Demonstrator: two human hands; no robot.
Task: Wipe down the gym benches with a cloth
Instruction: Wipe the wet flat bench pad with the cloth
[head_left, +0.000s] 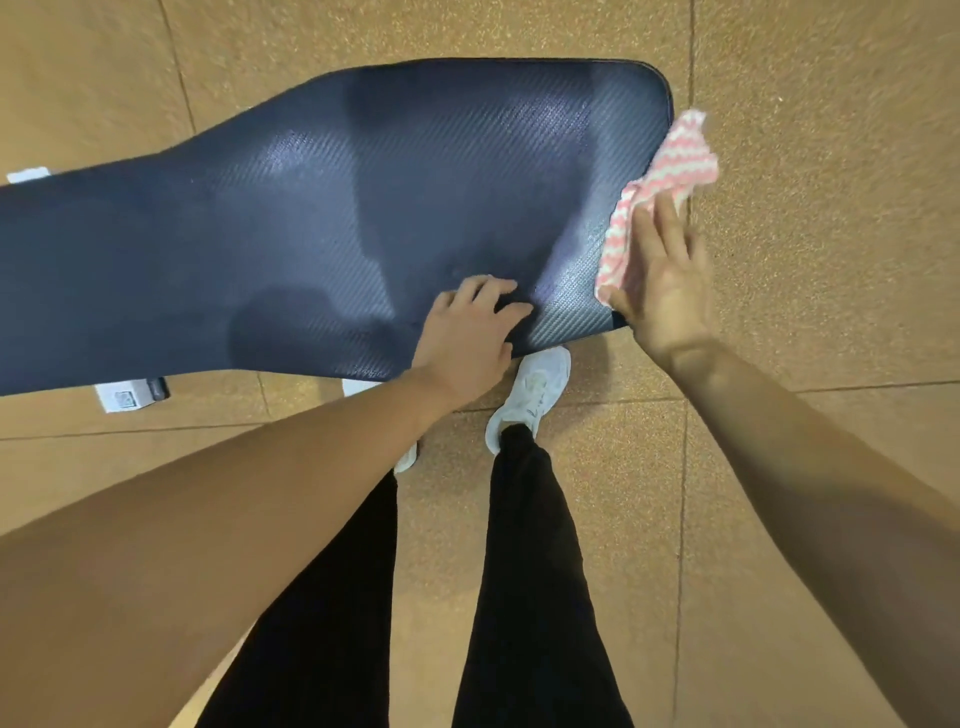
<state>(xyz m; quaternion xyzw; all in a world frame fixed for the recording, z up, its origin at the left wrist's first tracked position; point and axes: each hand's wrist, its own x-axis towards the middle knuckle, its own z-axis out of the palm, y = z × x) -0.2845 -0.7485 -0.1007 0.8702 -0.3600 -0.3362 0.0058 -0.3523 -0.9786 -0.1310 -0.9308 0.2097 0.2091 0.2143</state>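
Observation:
A dark blue padded gym bench (322, 218) with a woven texture runs from the left edge to the upper right. My left hand (470, 338) rests on its near edge, fingers spread on the pad. My right hand (662, 280) presses a pink and white zigzag cloth (660, 182) flat against the bench's right end, with the fingers stretched out over the cloth. Part of the cloth sticks up past the fingertips, beside the bench's far right corner.
The floor (805, 130) is tan speckled rubber tiles with dark seams. White frame feet of the bench (122, 399) show under its near edge and at the left. My legs in black trousers and white shoes (530, 395) stand close to the bench.

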